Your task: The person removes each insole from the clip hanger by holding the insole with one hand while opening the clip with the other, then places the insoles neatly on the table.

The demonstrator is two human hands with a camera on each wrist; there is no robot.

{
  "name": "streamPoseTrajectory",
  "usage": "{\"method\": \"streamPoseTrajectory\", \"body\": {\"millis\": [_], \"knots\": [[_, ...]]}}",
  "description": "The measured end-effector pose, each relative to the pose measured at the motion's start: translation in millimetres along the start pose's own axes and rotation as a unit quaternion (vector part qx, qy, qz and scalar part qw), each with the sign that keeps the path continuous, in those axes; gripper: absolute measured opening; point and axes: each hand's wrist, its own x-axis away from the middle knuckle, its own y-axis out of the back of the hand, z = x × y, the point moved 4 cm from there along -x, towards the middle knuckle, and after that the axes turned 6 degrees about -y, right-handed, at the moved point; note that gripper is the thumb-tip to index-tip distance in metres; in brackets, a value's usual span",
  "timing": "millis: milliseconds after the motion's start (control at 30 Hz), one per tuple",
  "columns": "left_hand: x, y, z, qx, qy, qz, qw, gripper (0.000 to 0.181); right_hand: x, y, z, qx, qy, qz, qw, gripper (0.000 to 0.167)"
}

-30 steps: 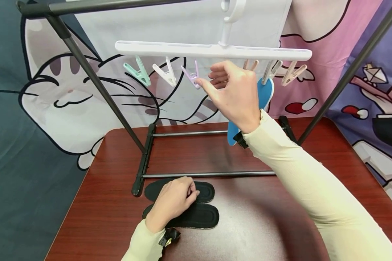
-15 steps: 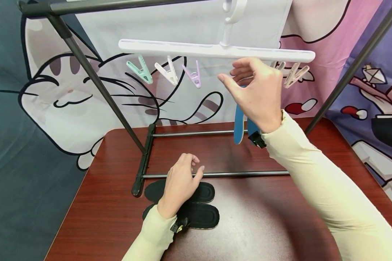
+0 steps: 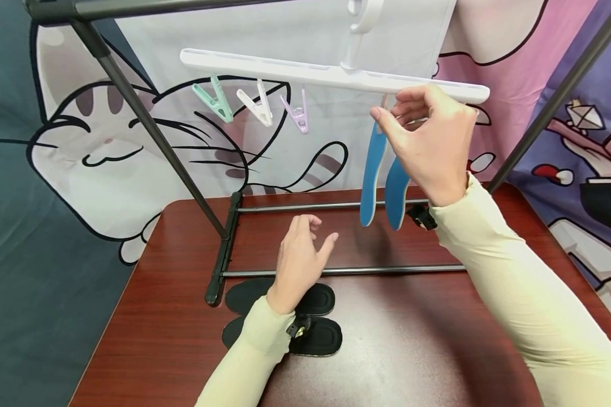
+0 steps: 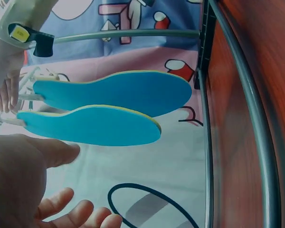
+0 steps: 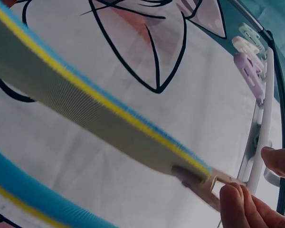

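Note:
Two blue insoles hang from clips on the white hanger (image 3: 285,69); one insole (image 3: 370,181) is to the left of the other insole (image 3: 396,192). My right hand (image 3: 435,150) is raised just under the hanger's right half, beside the clips. In the right wrist view its thumb and fingers stand apart, close to a beige clip (image 5: 204,190) that grips an insole's end. My left hand (image 3: 297,260), thumb spread and fingers slightly bent, hovers over the rack's front bar holding nothing; the left wrist view has it close to the hanging insoles.
Mint (image 3: 216,104), white (image 3: 257,104) and lilac (image 3: 297,114) clips hang on the hanger's left half. Two black insoles (image 3: 321,336) lie on the reddish-brown table (image 3: 153,339). The dark metal rack (image 3: 155,130) stands on the table before a printed cloth.
My right hand has moved right, from beside the lilac clip to the clips holding the blue insoles. My left hand has risen off the black insoles, forward and right. The hanger tilts more, right end lower.

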Motion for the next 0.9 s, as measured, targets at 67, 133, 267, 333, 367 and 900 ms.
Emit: {"method": "streamPoseTrajectory", "body": {"millis": [67,133,267,333,367,900], "knots": [[-5.3,-4.7,-1.7,0.017,0.006,-0.005,0.9998,0.042,-0.1,2,-3,0.008,-0.002,-0.003,1.0,0.038],[-10.3,-9.5,-3.8,0.032,0.01,-0.01,0.9994,0.046,0.5,3,-6,0.014,-0.005,-0.002,0.9999,0.039],[-19.2,-18.6,-8.7,0.05,0.006,-0.022,0.9985,0.053,2.6,4,-10,0.028,-0.011,0.001,0.9995,0.042],[-23.1,-22.6,-11.4,0.057,-0.002,-0.03,0.9979,0.056,3.5,4,-12,0.039,-0.011,0.0,0.9992,0.044],[-25.0,-24.5,-12.5,0.059,-0.006,-0.035,0.9976,0.057,3.9,4,-12,0.043,-0.01,-0.001,0.999,0.045],[-44.4,-42.3,-33.2,0.063,-0.024,-0.047,0.9967,0.064,0.0,-5,-20,0.054,-0.02,0.03,0.9979,0.046]]}}
